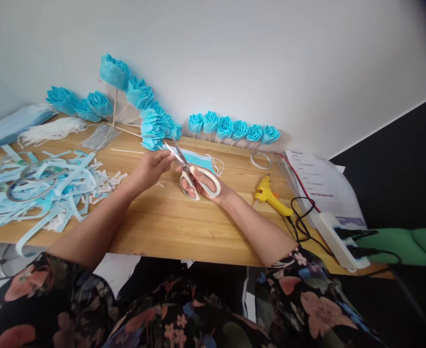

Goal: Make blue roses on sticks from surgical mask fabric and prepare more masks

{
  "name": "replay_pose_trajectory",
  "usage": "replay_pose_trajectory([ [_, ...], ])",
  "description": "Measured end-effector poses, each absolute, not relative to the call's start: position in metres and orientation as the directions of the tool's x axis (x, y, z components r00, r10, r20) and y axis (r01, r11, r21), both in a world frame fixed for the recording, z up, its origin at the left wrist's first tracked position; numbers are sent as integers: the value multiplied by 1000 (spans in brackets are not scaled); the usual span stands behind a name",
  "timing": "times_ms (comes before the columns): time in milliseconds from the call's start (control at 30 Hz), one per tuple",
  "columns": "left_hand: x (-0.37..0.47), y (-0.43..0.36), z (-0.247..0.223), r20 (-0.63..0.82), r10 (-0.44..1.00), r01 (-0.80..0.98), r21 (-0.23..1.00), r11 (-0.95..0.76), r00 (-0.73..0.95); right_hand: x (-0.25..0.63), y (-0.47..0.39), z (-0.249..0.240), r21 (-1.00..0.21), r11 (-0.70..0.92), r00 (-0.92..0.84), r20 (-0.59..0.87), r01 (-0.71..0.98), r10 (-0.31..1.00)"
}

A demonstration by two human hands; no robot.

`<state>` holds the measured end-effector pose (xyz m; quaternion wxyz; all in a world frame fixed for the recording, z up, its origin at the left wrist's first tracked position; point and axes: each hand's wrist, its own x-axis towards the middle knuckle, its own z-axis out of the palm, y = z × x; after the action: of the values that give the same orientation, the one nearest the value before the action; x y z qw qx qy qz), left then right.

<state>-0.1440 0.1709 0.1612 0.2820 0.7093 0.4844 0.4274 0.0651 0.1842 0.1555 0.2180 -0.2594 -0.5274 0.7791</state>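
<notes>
- One pair of scissors (pixel 184 166), white-handled, is held above the middle of the bench (pixel 183 232), nearer the back edge than the front; blades parted, tips directed toward the back edge.
- Right hand (pixel 202 180): closed about the scissors, digits through the handle loops.
- Left hand (pixel 153 166): thumb and fingers pinched together on a white piece (pixel 171 153) beside the blades; too small to identify. Whether the blades touch it cannot be told.
- Blue mask (pixel 200 160): lies flat just beyond the scissors, white loops toward the right end.
- Thin stick (pixel 127 151): on the bench, beyond the left hand.
- Blue flowers (pixel 151 128): grouped on sticks left of centre, some leaning against the wall; three more toward the back left corner.
- Six smaller blue flowers (pixel 224 128): in a row along the back edge, right of centre.
- Scrap pile (pixel 71 193): blue and white strips over the left end, one hanging past the front edge.
- Stacked masks (pixel 20 123): at the back left corner, beside white cords (pixel 55 130).
- Tape roll (pixel 261 160): near the back edge, right side.
- Yellow glue gun (pixel 272 195): lies nearer the right end.
- Power strip (pixel 339 241): by the front right corner, cables attached.
</notes>
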Motion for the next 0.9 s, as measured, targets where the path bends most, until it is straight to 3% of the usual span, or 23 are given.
replay_pose_trajectory([
  [100, -143, 172, 157, 372, 911, 557, 725, -405, 178, 63, 184, 148, -932, -326, -733, -107, -162, 671],
  [267, -136, 173, 148, 388, 894, 579, 685, -442, 224, 58, 186, 143, -892, -379, -750, -73, -245, 657],
  [567, -136, 176, 140, 396, 887, 602, 656, -455, 239, 55, 185, 154, -747, -613, -748, -248, -257, 616],
  [900, -138, 175, 139, 381, 903, 631, 654, -416, 200, 57, 192, 141, -751, -616, -770, -241, -237, 591],
])
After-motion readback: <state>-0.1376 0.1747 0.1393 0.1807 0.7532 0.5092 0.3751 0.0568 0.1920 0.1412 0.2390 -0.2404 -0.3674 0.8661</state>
